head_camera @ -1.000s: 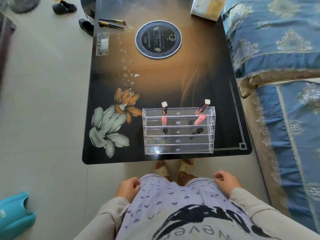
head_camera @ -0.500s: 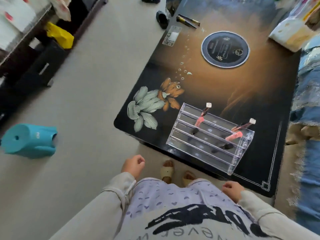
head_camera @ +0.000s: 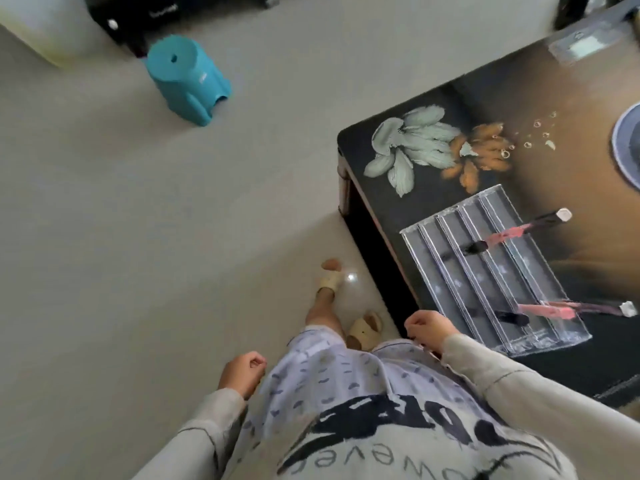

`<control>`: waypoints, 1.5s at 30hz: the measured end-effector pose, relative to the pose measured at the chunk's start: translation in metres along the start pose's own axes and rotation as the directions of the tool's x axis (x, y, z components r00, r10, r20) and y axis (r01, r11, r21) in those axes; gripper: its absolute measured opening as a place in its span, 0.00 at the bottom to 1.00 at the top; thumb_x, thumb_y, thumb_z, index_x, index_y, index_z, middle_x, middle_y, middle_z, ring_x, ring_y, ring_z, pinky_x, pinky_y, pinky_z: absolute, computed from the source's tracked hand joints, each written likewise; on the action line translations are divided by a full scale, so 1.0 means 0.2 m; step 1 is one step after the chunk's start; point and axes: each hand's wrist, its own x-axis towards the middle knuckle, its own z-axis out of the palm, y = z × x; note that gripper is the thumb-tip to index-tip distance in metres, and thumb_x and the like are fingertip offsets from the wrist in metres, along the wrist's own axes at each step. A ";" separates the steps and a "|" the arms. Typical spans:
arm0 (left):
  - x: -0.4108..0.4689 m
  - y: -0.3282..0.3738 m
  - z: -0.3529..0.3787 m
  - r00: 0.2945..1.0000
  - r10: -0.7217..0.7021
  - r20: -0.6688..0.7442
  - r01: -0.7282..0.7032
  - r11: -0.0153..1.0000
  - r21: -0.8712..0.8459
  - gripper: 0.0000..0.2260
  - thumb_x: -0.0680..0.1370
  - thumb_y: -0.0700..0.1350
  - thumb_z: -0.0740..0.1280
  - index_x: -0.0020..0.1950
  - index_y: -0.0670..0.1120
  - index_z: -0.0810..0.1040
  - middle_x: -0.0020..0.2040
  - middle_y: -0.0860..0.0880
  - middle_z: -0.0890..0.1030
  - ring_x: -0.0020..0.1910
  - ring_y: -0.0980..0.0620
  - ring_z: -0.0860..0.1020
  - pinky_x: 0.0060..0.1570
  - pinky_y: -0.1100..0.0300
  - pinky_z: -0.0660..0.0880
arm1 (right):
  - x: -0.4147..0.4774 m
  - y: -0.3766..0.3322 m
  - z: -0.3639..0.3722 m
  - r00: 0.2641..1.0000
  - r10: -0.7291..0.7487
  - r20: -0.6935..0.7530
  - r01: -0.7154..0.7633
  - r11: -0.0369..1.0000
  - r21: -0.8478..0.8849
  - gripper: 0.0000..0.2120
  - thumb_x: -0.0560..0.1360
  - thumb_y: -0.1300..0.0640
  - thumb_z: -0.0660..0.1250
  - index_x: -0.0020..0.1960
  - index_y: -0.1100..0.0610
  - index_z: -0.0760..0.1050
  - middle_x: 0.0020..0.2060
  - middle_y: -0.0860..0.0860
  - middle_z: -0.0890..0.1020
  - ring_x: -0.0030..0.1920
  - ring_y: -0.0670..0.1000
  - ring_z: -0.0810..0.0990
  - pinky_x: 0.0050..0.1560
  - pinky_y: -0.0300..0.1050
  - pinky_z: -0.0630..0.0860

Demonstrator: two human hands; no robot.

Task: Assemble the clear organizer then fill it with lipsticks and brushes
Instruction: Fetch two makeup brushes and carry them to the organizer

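Clear organizer (head_camera: 460, 292) stands on the table (head_camera: 398, 199) — near the right hand (head_camera: 427, 329), apart.

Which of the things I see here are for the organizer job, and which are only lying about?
For the job: clear organizer, on the table; far lipstick and near lipstick, both leaning in it.
Lying about: teal stool on the floor; round disc on the table.

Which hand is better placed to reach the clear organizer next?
Right. The right hand hangs by the table edge, close to the clear organizer; the left hand is over the floor, on the body's far side. Both look empty.
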 end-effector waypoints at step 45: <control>1.14 0.59 -1.76 0.998 -0.044 0.048 0.044 0.999 -0.017 0.10 0.77 0.43 0.62 0.53 0.42 0.81 0.55 0.43 0.82 0.56 0.46 0.79 0.52 0.64 0.72 | 0.75 -2.05 -0.41 0.995 0.022 -0.099 -0.017 0.998 0.055 0.12 0.75 0.64 0.59 0.53 0.63 0.78 0.40 0.56 0.78 0.40 0.54 0.76 0.41 0.41 0.75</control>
